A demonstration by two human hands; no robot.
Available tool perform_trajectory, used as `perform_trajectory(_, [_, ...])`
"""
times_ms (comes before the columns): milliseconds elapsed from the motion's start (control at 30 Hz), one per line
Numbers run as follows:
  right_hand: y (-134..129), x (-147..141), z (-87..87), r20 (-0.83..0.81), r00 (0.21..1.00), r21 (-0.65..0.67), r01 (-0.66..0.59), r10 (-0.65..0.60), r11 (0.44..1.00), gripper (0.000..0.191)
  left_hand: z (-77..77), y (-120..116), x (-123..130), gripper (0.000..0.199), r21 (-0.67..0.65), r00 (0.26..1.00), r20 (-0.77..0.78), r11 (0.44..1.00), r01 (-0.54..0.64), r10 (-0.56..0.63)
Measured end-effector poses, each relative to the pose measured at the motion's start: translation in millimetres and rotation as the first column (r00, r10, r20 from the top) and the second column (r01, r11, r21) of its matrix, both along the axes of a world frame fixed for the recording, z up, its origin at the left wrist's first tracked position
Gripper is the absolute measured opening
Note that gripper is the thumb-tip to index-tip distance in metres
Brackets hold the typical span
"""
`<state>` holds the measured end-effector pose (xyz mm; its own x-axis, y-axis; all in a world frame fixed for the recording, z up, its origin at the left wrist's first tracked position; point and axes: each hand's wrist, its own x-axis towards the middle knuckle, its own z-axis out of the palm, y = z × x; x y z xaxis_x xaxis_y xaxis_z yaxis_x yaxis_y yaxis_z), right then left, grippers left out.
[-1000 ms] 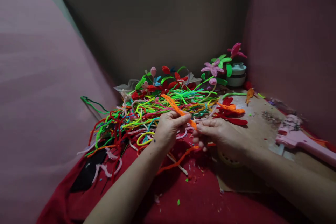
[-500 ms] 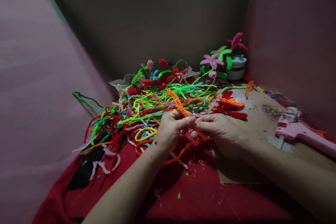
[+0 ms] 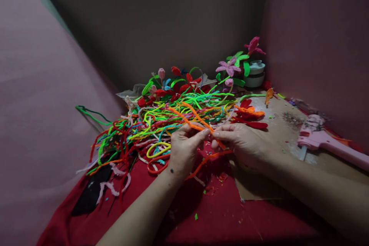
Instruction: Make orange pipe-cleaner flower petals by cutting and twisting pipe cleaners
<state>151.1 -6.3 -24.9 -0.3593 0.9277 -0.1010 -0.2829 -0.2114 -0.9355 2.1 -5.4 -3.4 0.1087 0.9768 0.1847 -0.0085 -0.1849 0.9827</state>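
left hand [image 3: 186, 150] and right hand [image 3: 245, 142] pinch an orange pipe cleaner [image 3: 197, 115], perhaps folded; 2 lengths slant away leftward, nearer the left hand.

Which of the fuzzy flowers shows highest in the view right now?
The deep pink flower, at upper right: its petals show above the pale lidded container, while the lilac flower sits lower and to its left.

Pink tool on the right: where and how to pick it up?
Probably best by its handle, grip across the straight, slim middle, coming down from above. The pink tool lies flat, handle running out to the right. I'd avoid the wide head: debris on it, pale tip sticking out.
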Motion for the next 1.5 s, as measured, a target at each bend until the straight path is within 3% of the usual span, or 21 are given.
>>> perform_trajectory(100, [1,1,3.5,0.055,0.998,-0.006,0.022,-0.022,1.0,0.018,-0.6,4,-4,0.01,0.082,0.983,-0.18,0.996,0.037,-0.022])
perform_trajectory(167, [0,1,5.3,0.102,0.994,-0.013,0.03,-0.028,0.999,0.019,-2.0,7,-10,0.013,0.258,0.903,-0.43,0.959,0.121,0.001])
perform_trajectory(267, [-1,1,7.7,0.14,0.99,-0.012,0.028,-0.026,1.0,0.021,-3.0,10,-17,0.02,0.558,0.665,-0.707,0.768,0.314,0.241])
perform_trajectory(333, [-2,1,9.4,0.164,0.986,0.021,0.02,-0.023,1.0,0.019,-0.8,10,-21,0.021,0.64,0.529,-0.748,0.647,0.414,0.401])
perform_trajectory(400, [-3,1,11.6,0.2,0.979,0.064,0.011,-0.024,0.998,0.018,4.7,9,-22,0.02,0.64,0.458,-0.767,0.589,0.493,0.45])
perform_trajectory(467, [-3,2,14.4,0.235,0.972,0.091,-0.035,0.013,0.995,0.018,12.8,8,-23,0.021,0.594,0.437,-0.804,0.59,0.547,0.404])
perform_trajectory(533, [-5,3,17.9,0.272,0.959,0.115,-0.115,0.08,0.987,0.02,21.7,5,-23,0.02,0.523,0.448,-0.845,0.626,0.578,0.291])
perform_trajectory(633, [-10,2,21.9,0.434,0.899,0.257,-0.181,0.054,0.949,0.022,31.4,-1,-24,0.015,0.332,0.505,-0.863,0.775,0.538,0.019])
perform_trajectory(700, [-15,0,21.1,0.561,0.814,0.489,-0.181,-0.149,0.853,0.023,32.7,-2,-23,0.014,0.113,0.615,-0.765,0.899,0.423,-0.193])
perform_trajectory(767, [-20,-1,16.9,0.575,0.711,0.728,-0.219,-0.405,0.65,0.022,29.1,-1,-22,0.016,-0.173,0.775,-0.524,0.935,0.311,-0.355])
perform_trajectory(833, [-23,-1,11.1,0.486,0.65,0.864,-0.253,-0.584,0.436,0.022,22.5,3,-20,0.018,-0.413,0.884,-0.193,0.852,0.32,-0.426])
perform_trajectory(900, [-24,-1,6.8,0.394,0.623,0.919,-0.267,-0.676,0.289,0.023,16.1,6,-17,0.018,-0.542,0.898,0.102,0.733,0.41,-0.427])
perform_trajectory(967, [-24,0,5.7,0.334,0.618,0.941,-0.26,-0.712,0.215,0.022,13.1,6,-15,0.018,-0.583,0.865,0.278,0.643,0.497,-0.417])
perform_trajectory(1000, [-24,1,6.3,0.315,0.629,0.949,-0.235,-0.711,0.212,0.021,13.3,5,-15,0.018,-0.574,0.861,0.296,0.643,0.507,-0.414])
perform_trajectory(1033, [-24,1,7.6,0.309,0.647,0.951,-0.19,-0.697,0.245,0.02,14.6,4,-15,0.018,-0.539,0.877,0.261,0.693,0.479,-0.404])
perform_trajectory(1067, [-24,1,9.3,0.314,0.677,0.941,-0.127,-0.666,0.314,0.018,16.9,2,-15,0.018,-0.472,0.905,0.181,0.774,0.423,-0.384])
perform_trajectory(1133, [-24,2,13.3,0.339,0.768,0.844,0.007,-0.544,0.536,0.015,22.8,-2,-17,0.014,-0.243,0.954,-0.014,0.927,0.287,-0.299])
perform_trajectory(1200, [-23,3,17.4,0.318,0.879,0.652,0.07,-0.356,0.755,0.014,28.1,-4,-20,0.013,0.005,0.964,-0.148,0.975,0.223,-0.22])
perform_trajectory(1267, [-22,4,20.8,0.231,0.956,0.479,0.048,-0.179,0.877,0.015,31.2,-5,-22,0.014,0.184,0.947,-0.249,0.95,0.253,-0.204])
perform_trajectory(1367, [-21,5,24.3,0.139,0.99,0.348,-0.014,-0.036,0.937,0.015,32.5,-4,-25,0.008,0.333,0.909,-0.381,0.893,0.303,-0.167])
perform_trajectory(1500, [-22,4,25.9,0.207,0.978,0.373,-0.047,-0.034,0.926,0.017,32.5,-5,-24,0.009,0.316,0.863,-0.481,0.888,0.335,-0.155])
